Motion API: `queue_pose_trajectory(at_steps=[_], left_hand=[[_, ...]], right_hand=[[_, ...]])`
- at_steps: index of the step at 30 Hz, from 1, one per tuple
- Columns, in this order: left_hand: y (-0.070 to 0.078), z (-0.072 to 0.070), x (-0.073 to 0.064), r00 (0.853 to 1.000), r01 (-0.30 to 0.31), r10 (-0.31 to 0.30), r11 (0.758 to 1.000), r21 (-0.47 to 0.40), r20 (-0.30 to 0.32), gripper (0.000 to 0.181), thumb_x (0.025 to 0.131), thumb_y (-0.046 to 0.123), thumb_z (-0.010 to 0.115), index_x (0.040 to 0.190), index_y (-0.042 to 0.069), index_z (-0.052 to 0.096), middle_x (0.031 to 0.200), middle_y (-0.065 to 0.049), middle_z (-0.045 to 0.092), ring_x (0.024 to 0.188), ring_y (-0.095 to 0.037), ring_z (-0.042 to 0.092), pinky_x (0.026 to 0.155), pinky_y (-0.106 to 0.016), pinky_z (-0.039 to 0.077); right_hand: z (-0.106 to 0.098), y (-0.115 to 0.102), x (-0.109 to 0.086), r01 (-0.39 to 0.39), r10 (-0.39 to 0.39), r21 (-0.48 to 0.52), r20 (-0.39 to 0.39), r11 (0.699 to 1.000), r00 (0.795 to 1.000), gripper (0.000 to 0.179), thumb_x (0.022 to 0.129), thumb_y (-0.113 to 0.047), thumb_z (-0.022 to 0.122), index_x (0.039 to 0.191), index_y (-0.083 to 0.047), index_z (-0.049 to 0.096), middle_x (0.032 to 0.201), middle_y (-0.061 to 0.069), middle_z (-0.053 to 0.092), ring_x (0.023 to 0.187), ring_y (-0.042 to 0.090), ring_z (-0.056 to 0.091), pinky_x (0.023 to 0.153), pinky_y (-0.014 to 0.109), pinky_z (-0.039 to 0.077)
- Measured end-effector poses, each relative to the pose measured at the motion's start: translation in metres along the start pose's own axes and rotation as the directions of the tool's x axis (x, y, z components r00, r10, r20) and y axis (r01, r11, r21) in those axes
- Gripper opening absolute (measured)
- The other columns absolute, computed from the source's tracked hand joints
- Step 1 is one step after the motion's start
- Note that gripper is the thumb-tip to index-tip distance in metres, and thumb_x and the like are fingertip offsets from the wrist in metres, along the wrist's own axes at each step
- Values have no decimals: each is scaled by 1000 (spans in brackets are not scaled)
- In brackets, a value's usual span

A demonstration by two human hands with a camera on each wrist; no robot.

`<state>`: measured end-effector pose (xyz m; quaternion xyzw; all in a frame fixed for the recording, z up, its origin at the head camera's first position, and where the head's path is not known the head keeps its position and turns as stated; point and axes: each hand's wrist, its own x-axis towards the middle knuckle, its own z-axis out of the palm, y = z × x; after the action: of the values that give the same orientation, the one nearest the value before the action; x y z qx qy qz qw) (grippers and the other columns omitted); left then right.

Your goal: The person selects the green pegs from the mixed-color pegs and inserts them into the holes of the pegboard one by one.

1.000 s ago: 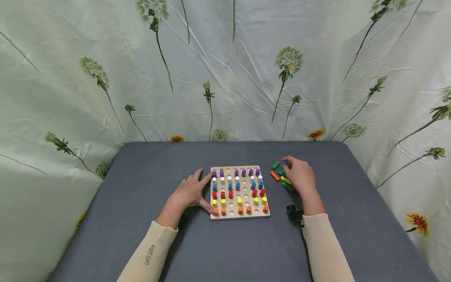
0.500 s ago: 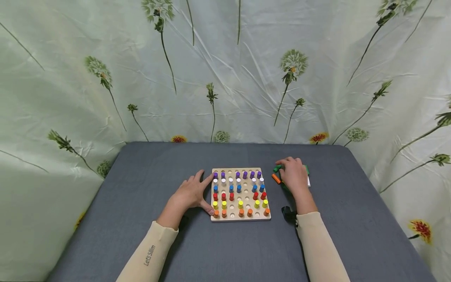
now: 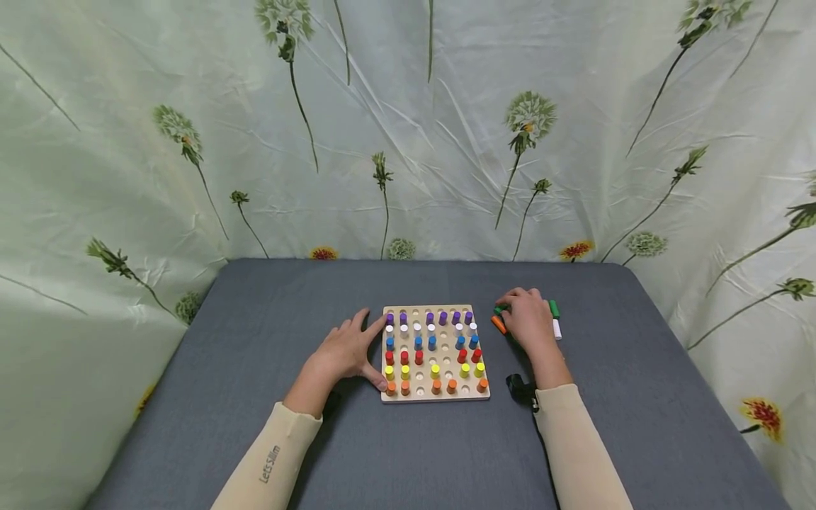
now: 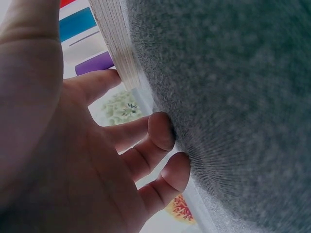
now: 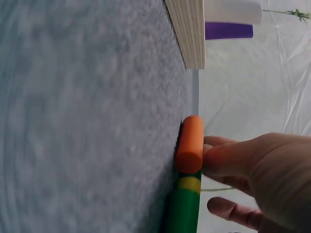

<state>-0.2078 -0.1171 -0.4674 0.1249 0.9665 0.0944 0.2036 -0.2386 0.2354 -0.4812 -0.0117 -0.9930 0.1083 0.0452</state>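
A wooden pegboard [image 3: 421, 394] holds rows of purple, white, blue, red, yellow and orange pegs, with several bare holes. My left hand [image 3: 344, 350] spans its left side, the thumb at the near corner and the index fingertip against the edge beside a purple peg [image 4: 95, 63]. The other left fingers rest on the cloth. To the right of the board, my right hand [image 3: 532, 319] reaches down over loose pegs. An orange peg [image 5: 190, 145] lies before its thumb, and a green peg [image 5: 182, 211] sits closer to the camera. Whether these fingertips pinch a peg is hidden.
Beyond the right hand lie another green peg [image 3: 554, 309] and a white peg [image 3: 557, 329]. Grey cloth [image 3: 408, 453] covers the table. A flower-printed curtain [image 3: 446, 142] hangs along the back and sides.
My right hand has shifted left and down over the loose pegs, uncovering the white and green pegs on its right. My left hand stays at the board.
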Motion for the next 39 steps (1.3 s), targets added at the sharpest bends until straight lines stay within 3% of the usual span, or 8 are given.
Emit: queue_pose_trajectory(at_steps=[7,11,16,20,25,29,34,39], left_hand=[[-2,2,1,1000,-10,10,1000,-6,-5,133,63,69,93,170,28,27,176,-20,21,156,-44,35,125,-64,34],[-3,3,1,1000,-8,8,1000,-1,-8,133,62,70,94,170,27,28,176,-20,22,155,-44,36,125,-64,34],[-3,2,0,1000,-1,1,1000,6,-10,133,62,70,93,170,26,29,175,-20,23,154,-44,37,125,-64,35],[-3,2,0,1000,0,1,1000,13,-19,133,62,71,93,170,26,29,175,-20,23,154,-44,38,124,-64,35],[-1,0,0,1000,-7,7,1000,23,-26,133,62,71,93,170,26,28,175,-20,23,154,-44,38,124,-63,35],[0,-2,-1,1000,-10,11,1000,24,-22,133,63,69,93,170,25,28,176,-20,22,155,-44,37,125,-63,34],[2,-2,-3,1000,-14,14,999,36,-21,132,64,69,93,170,24,27,176,-19,23,155,-44,37,125,-63,35],[2,1,-4,1000,-10,10,999,34,-17,132,64,69,92,170,25,27,176,-19,23,156,-44,37,125,-63,35]], right_hand=[[3,-7,0,24,-21,-108,28,994,999,25,100,-21,76,121,-10,80,131,15,72,113,37,59,89,50,49],[3,-7,0,12,-12,-106,3,994,1000,26,100,-25,75,122,-12,79,128,14,74,107,35,59,85,47,47],[1,-8,-1,10,-8,22,-102,1000,995,25,100,-27,76,120,-12,79,115,11,79,96,31,59,77,43,41],[-4,-9,-3,23,10,186,-176,982,984,24,100,-26,76,118,-11,78,110,11,80,95,31,60,80,45,42],[-15,-13,-5,18,61,385,-191,923,980,24,101,-26,74,120,-12,77,114,12,77,101,32,61,87,50,45],[-28,-23,-7,7,88,526,-156,851,984,26,102,-27,73,123,-13,77,118,12,75,103,31,60,84,44,46],[-41,-38,-4,45,53,637,-134,769,990,27,102,-31,74,123,-15,78,121,12,76,100,26,58,76,36,42],[-50,-57,3,79,3,701,-115,709,993,28,100,-34,76,120,-15,79,122,11,76,99,24,56,69,35,40]])
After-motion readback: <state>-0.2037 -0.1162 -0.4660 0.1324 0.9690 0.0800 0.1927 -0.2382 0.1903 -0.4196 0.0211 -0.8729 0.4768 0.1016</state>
